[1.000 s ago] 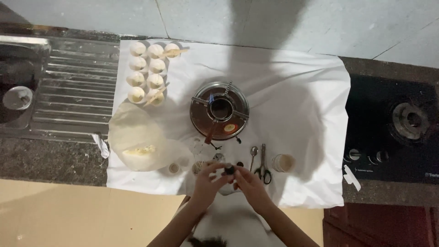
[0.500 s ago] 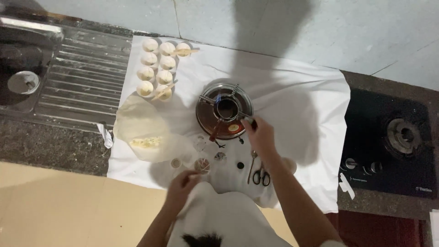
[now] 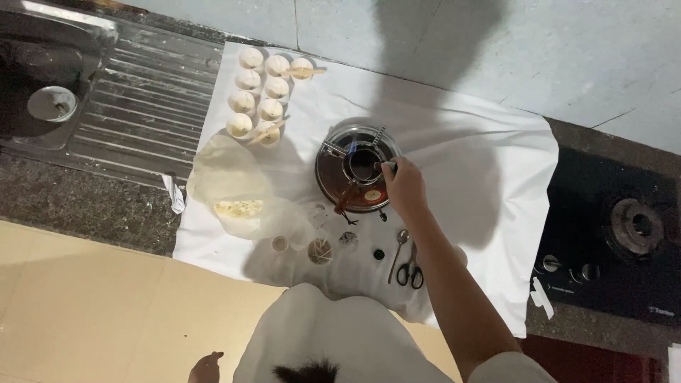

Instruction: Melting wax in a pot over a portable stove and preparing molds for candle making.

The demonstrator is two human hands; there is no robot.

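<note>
Since half a second ago the right hand point(image 3: 403, 190) has slid a little further over the burner point(image 3: 358, 170), and the left hand point(image 3: 206, 367) has dropped away from the counter to hang low beside the white apron point(image 3: 340, 340); its fingers are too small and dim to tell whether they are curled or apart.

Nearest on the white cloth point(image 3: 468, 163) lie steel scissors point(image 3: 409, 269) and a spoon point(image 3: 398, 245), side by side, with a small dark cap point(image 3: 378, 254) and a round cup of sticks point(image 3: 320, 250) to their left. Beyond them the right hand pinches a small dark bottle point(image 3: 386, 167) over the shiny round burner, fingers closed on it (a blue flame shows under the little pot point(image 3: 360, 164) at the centre). Left of that sits crumpled translucent paper point(image 3: 227, 181), and further still nine pale round moulds point(image 3: 259, 96) in rows. Ridged steel drainboard point(image 3: 135, 92) lies left of the cloth, black stove point(image 3: 624, 227) right. Bare cloth lies open between burner and stove.
</note>
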